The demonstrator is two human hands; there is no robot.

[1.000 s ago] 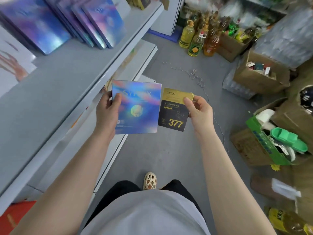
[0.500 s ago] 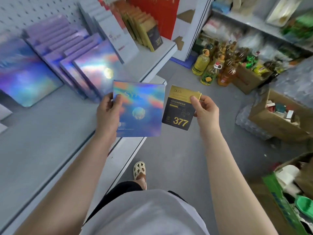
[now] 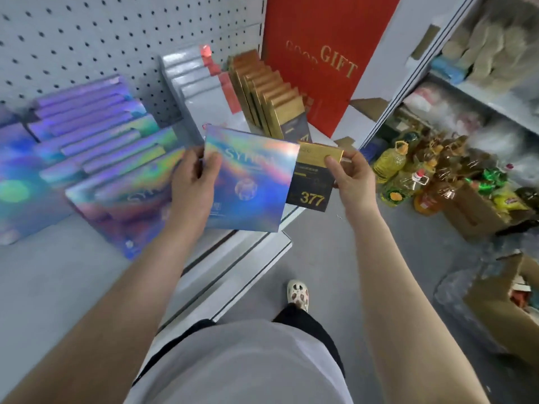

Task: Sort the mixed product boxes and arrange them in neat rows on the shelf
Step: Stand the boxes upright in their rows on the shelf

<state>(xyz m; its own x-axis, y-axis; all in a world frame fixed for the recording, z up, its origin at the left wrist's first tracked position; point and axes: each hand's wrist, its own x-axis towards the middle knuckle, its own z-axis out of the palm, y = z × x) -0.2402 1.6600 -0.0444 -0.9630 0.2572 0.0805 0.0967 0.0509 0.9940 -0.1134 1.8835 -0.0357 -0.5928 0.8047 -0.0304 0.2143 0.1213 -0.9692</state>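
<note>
On shelf (image 3: 58, 272): leaning box rows (image 3: 96, 147) left, narrower box rows (image 3: 262, 91) right; held boxes (image 3: 250, 182) in front.

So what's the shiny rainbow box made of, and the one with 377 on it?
The rainbow box looks like thin cardboard under holographic foil: its colours shift in bands. The 377 box seems matte black card with a gold metallic-looking top. Probably paperboard, both.
</note>
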